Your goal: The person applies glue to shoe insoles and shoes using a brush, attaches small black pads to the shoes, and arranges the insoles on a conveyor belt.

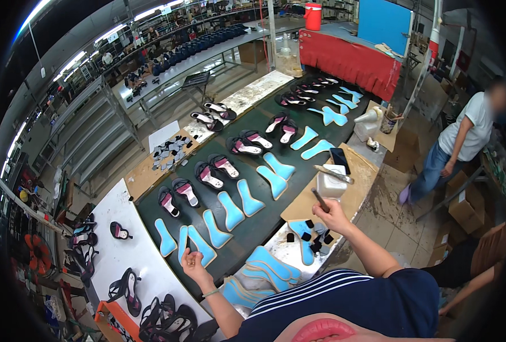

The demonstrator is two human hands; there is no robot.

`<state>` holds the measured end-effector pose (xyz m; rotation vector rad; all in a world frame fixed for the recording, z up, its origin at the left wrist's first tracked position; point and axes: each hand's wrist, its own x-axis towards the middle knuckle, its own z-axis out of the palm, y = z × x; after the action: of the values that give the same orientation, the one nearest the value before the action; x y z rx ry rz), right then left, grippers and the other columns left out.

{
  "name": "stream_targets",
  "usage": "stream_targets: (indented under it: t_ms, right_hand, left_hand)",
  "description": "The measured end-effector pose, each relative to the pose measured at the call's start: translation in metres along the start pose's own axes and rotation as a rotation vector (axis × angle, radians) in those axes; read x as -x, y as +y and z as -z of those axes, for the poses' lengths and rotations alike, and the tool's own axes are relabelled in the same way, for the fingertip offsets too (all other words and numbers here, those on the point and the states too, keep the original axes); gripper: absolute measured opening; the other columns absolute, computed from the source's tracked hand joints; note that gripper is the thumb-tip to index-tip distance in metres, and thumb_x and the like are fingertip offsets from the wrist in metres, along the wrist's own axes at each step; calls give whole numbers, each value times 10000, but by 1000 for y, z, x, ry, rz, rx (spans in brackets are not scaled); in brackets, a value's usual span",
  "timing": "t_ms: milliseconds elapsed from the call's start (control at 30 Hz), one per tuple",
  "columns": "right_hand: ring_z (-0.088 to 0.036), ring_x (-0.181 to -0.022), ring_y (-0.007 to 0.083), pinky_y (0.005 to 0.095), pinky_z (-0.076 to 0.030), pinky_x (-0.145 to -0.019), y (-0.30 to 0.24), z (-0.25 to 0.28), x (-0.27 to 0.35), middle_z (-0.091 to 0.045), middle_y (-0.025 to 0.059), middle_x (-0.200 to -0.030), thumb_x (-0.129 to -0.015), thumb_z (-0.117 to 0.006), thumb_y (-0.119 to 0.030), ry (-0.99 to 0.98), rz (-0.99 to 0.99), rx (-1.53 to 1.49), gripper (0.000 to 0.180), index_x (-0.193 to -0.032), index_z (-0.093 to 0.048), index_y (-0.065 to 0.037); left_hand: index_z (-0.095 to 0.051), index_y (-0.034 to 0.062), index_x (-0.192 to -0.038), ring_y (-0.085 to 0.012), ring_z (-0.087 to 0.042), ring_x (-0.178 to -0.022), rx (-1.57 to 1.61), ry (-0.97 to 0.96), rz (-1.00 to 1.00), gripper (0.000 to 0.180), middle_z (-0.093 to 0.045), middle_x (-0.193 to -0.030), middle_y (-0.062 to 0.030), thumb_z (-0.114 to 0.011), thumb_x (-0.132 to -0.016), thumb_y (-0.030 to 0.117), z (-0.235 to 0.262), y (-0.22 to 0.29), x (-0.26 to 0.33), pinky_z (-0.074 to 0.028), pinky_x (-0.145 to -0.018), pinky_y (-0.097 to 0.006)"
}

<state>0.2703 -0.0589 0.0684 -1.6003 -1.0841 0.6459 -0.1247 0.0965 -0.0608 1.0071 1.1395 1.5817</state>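
My right hand [334, 216] is closed around a dark slim tool [320, 199], its kind unclear, that points up and left above the brown board. At the near edge of the green belt, my left hand [192, 263] has its fingers curled against the ends of two overlapping blue insoles [200, 251]. What those fingers pinch, if anything, is hidden. Further blue insoles [230, 210] lie along the belt, with strappy black sandals [208, 175] in a row behind them. Stacked blue insoles [264, 272] lie close to my body, beside small black pieces [316, 246].
The brown board [362, 176] holds a white container [331, 183] with a brush [334, 173] across it and a phone [339, 161]. Black sandals [176, 322] crowd the white table at left. A person [467, 131] stands at right; another person's arm [475, 284] shows lower right.
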Motion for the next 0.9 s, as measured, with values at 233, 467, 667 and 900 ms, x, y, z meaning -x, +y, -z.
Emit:
stream_targets:
  t_ms: [233, 467, 667, 900]
  right_hand:
    - [-396, -560, 62, 264, -338, -498, 27, 32, 18, -425, -30, -575, -829, -608, -129, -129, 1, 53, 177, -712, -553, -8]
    - [-513, -524, 209, 350, -401, -519, -1, 24, 17, -530, 128, -577, -799, -625, -171, -383, 28, 280, 200, -750, -602, 22]
    - [-593, -647, 331, 414, -443, -592, -7, 1, 20, -585, 163, -655, -787, -636, -197, -603, 165, 368, 210, -737, -602, 4]
    - [-572, -653, 339, 420, -425, -575, -15, -41, 36, -575, 136, -666, -798, -675, -213, -708, 465, 405, 227, -718, -574, -26]
  left_hand:
    - [-456, -22, -1250, -231, -665, -760, 146, -316, 194, 461, -654, -844, -143, -609, -817, -61, -70, 37, 67, -565, -713, -344]
    - [-484, -14, -1251, -229, -669, -805, 277, -572, 265, 374, -664, -874, -131, -561, -886, -16, -103, 58, 128, -555, -756, -353]
    - [-527, -10, -1223, -212, -659, -882, 201, -565, 248, 309, -661, -939, -105, -553, -926, 67, -99, 66, 163, -530, -810, -332]
    - [-544, -15, -1240, -226, -640, -941, 291, -564, 416, 316, -648, -1033, -125, -544, -944, 95, -105, 94, 200, -514, -865, -348]
